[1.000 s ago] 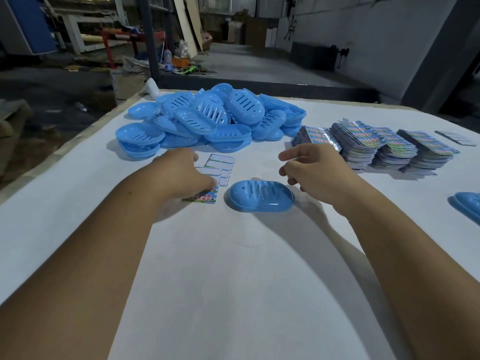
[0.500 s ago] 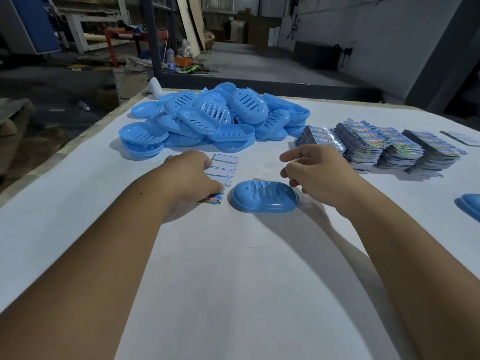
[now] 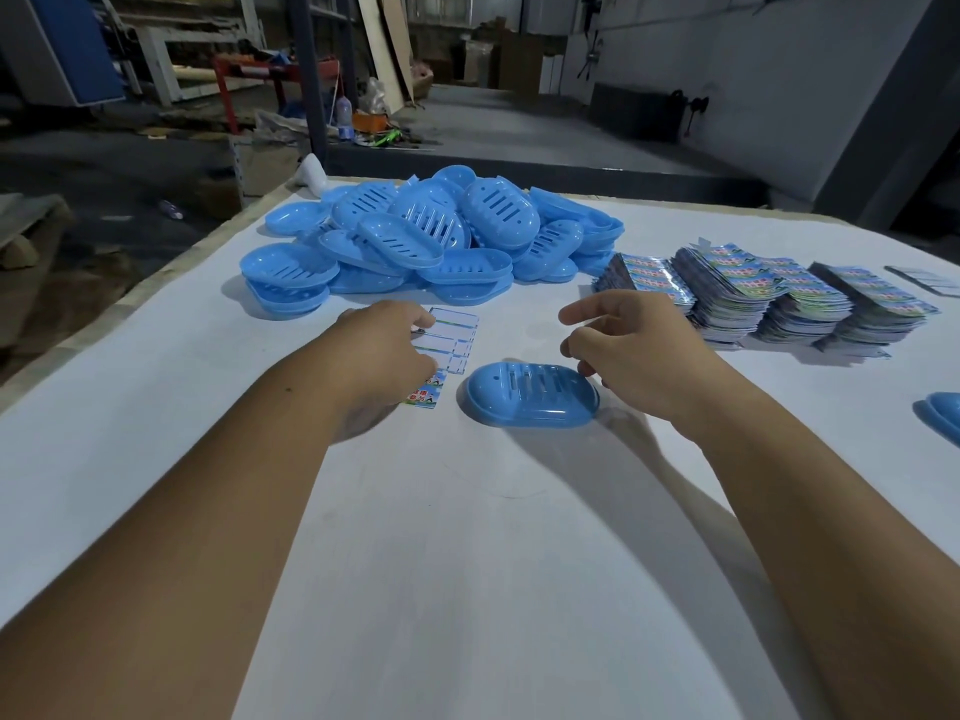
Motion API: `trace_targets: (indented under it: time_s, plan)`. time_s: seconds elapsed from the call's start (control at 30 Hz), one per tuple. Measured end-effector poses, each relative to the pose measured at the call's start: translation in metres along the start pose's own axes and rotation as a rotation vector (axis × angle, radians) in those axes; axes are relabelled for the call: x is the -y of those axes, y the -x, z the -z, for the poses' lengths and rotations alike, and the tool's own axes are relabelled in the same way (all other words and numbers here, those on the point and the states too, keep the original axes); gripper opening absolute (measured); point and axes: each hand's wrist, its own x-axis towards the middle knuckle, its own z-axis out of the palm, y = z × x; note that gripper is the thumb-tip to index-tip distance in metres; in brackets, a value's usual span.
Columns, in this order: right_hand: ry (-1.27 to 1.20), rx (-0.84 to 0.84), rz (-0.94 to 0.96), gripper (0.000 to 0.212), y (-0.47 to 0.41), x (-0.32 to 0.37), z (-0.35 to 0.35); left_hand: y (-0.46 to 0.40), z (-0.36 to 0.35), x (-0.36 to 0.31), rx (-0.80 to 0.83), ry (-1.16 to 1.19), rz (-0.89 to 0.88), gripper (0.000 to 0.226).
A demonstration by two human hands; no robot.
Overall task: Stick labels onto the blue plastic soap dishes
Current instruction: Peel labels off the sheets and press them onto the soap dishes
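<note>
The blue oval plastic soap dish (image 3: pixel 532 394) lies crosswise on the white worktop (image 3: pixel 467 563) between the hands, touching the loosely curled, empty right hand (image 3: pixel 631 350), while the left hand (image 3: pixel 384 356) presses the mostly peeled label sheet (image 3: pixel 449 345).

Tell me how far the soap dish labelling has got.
Done: hard to say; one dish lies apart at the right edge, its label not visible. In hand: a single dish lies upside down between the hands; the left hand presses on a mostly peeled label sheet, the right hand hovers beside the dish. Left: a large pile of dishes and stacks of label sheets.
</note>
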Motion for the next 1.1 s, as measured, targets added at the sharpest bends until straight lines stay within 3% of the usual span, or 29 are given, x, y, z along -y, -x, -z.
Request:
trace_targets:
  time_s: [0.3, 0.47, 0.57, 0.67, 0.73, 0.87, 0.97, 1.1]
  plan:
    - [0.005, -0.008, 0.022, 0.017, -0.001, -0.001, -0.001, -0.004, -0.002, 0.001, -0.109, 0.153, 0.0, 0.048]
    - [-0.02, -0.05, 0.097, 0.015, 0.0, 0.002, -0.002, -0.001, 0.003, -0.011, -0.177, 0.379, -0.007, 0.047]
    - [-0.067, -0.049, 0.148, 0.015, 0.004, 0.005, -0.006, 0.005, 0.009, -0.028, -0.16, 0.59, -0.071, 0.055]
    - [-0.197, 0.065, 0.111, 0.037, 0.007, 0.01, -0.013, 0.014, 0.002, -0.042, -0.13, 0.739, -0.128, 0.065]
    - [-0.284, 0.132, 0.087, 0.04, 0.008, 0.014, -0.015, 0.018, -0.006, -0.046, -0.103, 0.768, -0.167, 0.068]
    - [-0.336, 0.087, 0.087, 0.034, 0.005, 0.014, -0.011, 0.018, -0.01, -0.051, -0.052, 0.891, -0.159, 0.05]
    - [-0.274, 0.031, 0.073, 0.031, 0.001, 0.01, -0.006, 0.017, -0.008, -0.05, -0.086, 0.781, -0.124, 0.035]
    - [-0.232, 0.022, 0.076, 0.03, -0.002, 0.007, -0.005, 0.022, -0.008, -0.049, -0.06, 0.67, -0.177, 0.038]
